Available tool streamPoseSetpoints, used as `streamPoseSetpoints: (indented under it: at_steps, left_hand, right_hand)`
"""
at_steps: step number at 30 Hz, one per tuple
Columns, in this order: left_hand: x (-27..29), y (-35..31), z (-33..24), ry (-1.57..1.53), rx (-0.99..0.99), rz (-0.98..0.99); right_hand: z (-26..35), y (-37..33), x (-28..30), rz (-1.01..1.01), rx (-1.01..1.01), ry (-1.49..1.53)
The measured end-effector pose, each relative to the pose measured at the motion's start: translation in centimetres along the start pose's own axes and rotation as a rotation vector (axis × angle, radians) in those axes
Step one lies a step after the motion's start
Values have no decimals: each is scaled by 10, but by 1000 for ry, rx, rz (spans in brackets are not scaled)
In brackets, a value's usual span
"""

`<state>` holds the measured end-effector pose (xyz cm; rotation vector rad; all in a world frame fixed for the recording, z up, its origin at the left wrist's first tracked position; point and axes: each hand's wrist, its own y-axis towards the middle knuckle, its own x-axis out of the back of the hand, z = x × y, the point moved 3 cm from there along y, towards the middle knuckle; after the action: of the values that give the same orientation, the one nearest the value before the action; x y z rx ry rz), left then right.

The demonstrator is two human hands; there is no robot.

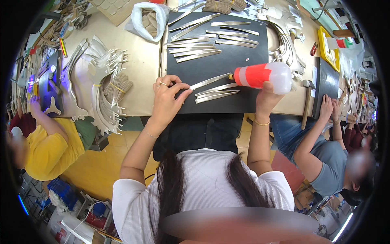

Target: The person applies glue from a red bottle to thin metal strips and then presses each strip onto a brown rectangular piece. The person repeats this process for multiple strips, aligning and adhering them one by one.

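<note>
My left hand [167, 97] is closed in a pinch on the near left end of a thin metal strip [209, 81]. The strip slants up to the right over a black mat [243, 106]. In my right hand [266, 99] is a translucent squeeze bottle [284, 77], wrapped in red and pale tape and tipped on its side. Its nozzle [230, 76] meets or nearly meets the strip's far right end; I cannot tell if they touch. Just below lie a few more metal strips [217, 96]. A larger group of strips [198, 55] rests farther back on the mat.
Curved pale pieces [103, 81] lie in stacks at left, with similar ones [284, 36] at right. A white plastic bag [148, 22] stands behind. A hammer [307, 101] lies near the right edge beside a yellow tray [328, 51]. Co-workers sit on both sides.
</note>
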<state>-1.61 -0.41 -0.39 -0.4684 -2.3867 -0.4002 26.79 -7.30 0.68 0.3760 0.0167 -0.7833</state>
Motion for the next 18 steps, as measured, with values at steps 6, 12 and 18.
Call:
streamPoseSetpoints:
  at_steps: [6,12,18]
  left_hand:
    - [0,5,2,12,-24,-20]
    - [-1,5,2,6,-16,-23]
    - [-1,6,1,-5,-8,-33]
  right_hand:
    - [-5,14,-4,13,4,-29]
    - [-7,17,-11,18,-8,-31]
    - [-5,19,-18,68,-20,-70]
